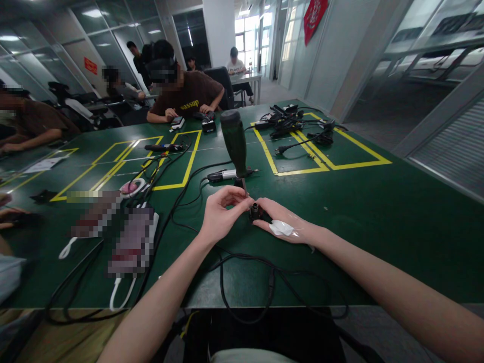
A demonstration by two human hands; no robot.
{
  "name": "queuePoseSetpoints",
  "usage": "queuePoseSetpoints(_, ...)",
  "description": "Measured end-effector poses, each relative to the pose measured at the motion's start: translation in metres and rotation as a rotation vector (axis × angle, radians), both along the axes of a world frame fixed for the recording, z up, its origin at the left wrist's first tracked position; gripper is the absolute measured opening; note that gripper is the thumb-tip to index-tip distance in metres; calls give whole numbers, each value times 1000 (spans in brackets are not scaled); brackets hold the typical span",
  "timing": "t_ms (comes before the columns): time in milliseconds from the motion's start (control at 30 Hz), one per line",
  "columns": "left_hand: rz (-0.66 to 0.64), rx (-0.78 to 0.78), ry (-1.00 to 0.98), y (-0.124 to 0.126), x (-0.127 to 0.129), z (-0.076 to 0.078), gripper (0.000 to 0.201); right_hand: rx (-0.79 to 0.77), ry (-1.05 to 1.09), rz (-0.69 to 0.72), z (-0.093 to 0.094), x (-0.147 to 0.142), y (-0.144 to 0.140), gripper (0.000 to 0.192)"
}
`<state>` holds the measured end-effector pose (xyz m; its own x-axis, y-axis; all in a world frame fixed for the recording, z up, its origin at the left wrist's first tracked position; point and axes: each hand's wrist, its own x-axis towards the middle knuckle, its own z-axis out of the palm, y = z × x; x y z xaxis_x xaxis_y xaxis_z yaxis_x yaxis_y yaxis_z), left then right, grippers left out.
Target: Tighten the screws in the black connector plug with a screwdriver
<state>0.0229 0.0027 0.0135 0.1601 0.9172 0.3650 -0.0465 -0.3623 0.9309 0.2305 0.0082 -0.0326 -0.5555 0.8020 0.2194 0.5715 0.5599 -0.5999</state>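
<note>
My left hand (pixel 219 214) pinches the screwdriver (pixel 235 143) shaft; right hand (pixel 282 224) closed on small black part (pixel 255 210); I'd keep it upright.

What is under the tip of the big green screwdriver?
A small black part, pinched between the left hand and right hand. The screwdriver stands upright on it. Fingers hide its underside.

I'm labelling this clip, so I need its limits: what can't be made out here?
Head view:
- Small black part: mostly hidden by the left hand and right hand.
- Screwdriver tip: hidden between the fingers.
- Items at left: blurred out.
- Cable pile: too far away.
</note>
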Motion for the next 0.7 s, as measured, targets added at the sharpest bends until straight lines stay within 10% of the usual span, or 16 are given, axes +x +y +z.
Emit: queuePoseSetpoints(700, -31, -5, 12, -3, 1, -1, 22, 24, -10, -6, -1, -1, -1, 21)
